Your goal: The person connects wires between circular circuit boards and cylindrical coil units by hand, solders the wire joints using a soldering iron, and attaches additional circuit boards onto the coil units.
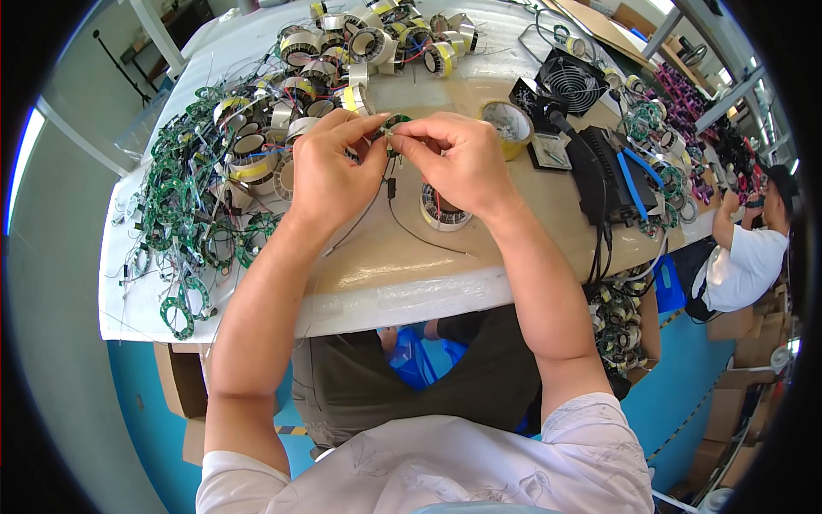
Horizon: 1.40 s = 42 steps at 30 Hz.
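My left hand (336, 171) and my right hand (462, 163) meet over the middle of the table, fingertips pinched together. Between them is a small green ring-shaped circuit board (396, 121), mostly covered by my fingers. Thin dark wires hang below it, one with a small black component (391, 188) on it. Just under my right hand a motor stator (443, 214) with a pale outer ring and coloured wires sits on the brown table covering.
Many green ring boards (175, 201) with wires heap at the left. Stators (370, 45) pile at the back. To the right are a tape roll (507, 128), a black fan unit (572, 84), a black box (604, 171) and blue-handled pliers (634, 184). Another person (745, 257) sits far right.
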Motion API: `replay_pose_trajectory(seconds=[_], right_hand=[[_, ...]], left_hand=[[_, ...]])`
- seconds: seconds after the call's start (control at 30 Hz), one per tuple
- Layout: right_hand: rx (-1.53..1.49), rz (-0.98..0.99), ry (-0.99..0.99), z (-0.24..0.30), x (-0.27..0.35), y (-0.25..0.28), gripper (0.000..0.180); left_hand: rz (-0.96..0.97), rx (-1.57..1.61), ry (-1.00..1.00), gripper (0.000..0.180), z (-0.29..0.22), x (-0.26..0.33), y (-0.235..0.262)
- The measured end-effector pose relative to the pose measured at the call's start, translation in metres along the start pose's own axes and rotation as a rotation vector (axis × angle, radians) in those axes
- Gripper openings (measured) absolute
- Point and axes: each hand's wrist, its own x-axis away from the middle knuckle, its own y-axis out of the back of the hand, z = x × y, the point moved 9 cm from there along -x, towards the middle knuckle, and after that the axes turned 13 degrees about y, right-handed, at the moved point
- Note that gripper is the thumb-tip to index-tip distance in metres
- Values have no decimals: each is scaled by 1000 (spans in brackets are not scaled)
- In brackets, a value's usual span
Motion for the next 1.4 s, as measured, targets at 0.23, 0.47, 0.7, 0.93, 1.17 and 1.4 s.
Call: replay_pose_trajectory(seconds=[0.23,0.47,0.7,0.93,1.17,1.4], right_hand=[[-36,-41,-66,-11,3,-1,18],[-143,-30,-149,-21,5,-4,22],[-134,-21,-163,-21,4,-4,22],[-81,50,-303,-21,8,-5,18],[-56,0,-224,-17,8,-7,15],[-19,-116,-120,-11,7,-5,17]], left_hand=[[1,17,-22,28,-1,1,0],[-5,21,-17,28,0,1,1],[-8,15,-25,28,-1,1,0],[-49,-49,-97,25,-9,6,-2],[-50,-6,-97,25,-2,3,-2],[14,-8,51,27,11,0,-5]])
